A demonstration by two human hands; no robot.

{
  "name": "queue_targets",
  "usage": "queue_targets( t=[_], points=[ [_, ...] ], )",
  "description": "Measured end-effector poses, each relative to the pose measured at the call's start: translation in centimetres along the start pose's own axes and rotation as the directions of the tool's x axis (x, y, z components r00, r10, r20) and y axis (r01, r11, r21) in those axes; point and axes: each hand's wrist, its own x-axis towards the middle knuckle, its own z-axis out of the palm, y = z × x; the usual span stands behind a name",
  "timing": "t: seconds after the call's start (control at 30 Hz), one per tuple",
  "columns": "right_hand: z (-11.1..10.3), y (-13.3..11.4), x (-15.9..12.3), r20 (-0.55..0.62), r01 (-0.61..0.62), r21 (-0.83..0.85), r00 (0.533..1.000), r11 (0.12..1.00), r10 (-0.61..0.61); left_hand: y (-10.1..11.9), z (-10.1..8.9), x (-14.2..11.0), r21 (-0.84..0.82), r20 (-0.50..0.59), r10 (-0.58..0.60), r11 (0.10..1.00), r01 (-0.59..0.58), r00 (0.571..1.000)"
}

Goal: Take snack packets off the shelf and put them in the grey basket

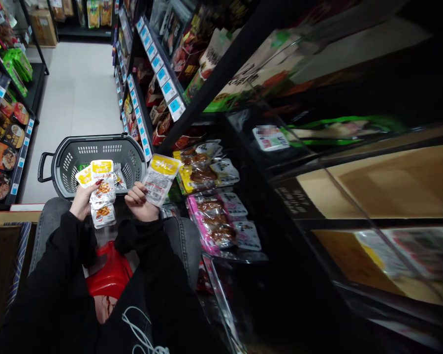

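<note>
My left hand [82,200] is closed on several small white-and-yellow snack packets [102,183], fanned out with pictures of food on their fronts. In my right hand [141,202] is one more snack packet [160,180], its printed back with a barcode turned up toward me. Both hands are above my knees, at the near rim of a dark grey shopping basket [96,140]. Some green and silvery packs lie inside the basket, partly hidden behind the held packets.
Yellow snack packs [197,172] and pink-edged packs [221,221] lie on the low shelf to my right. Left stands a shelf with round food tubs [2,155]. A red object [109,275] is between my legs. Grey floor [79,88] runs ahead between shelves.
</note>
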Motion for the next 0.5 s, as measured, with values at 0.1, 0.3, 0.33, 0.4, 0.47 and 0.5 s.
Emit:
queue_targets(
  t=[0.1,0.3,0.33,0.4,0.47,0.5],
  points=[
    [0.2,-0.1,-0.1,-0.004,-0.008,0.005,1.000,1.000,0.008,0.0,0.0,0.0,0.006,-0.002,-0.001,1.000,0.001,1.000],
    [-3.0,-0.5,1.4,-0.212,-0.070,-0.545,0.976,0.835,-0.056,0.4,0.2,-0.2,-0.008,-0.013,0.009,1.000,-0.009,1.000],
    [-4.0,-0.6,1.6,-0.278,-0.128,-0.669,0.956,0.732,-0.087,0.5,0.2,-0.2,-0.012,-0.013,0.014,1.000,-0.014,1.000],
    [-5.8,-0.5,1.9,-0.358,-0.237,-0.801,0.925,0.549,-0.124,0.8,0.2,-0.3,-0.022,-0.016,0.026,0.999,-0.027,1.000],
    [-7.0,-0.1,2.3,-0.385,-0.291,-0.830,0.916,0.475,-0.112,0.9,0.1,-0.2,-0.031,-0.021,0.039,0.999,-0.040,0.999],
    [-7.4,0.2,2.6,-0.392,-0.302,-0.830,0.914,0.469,-0.105,1.0,0.1,-0.2,-0.034,-0.021,0.043,0.998,-0.044,0.999]
  ],
)
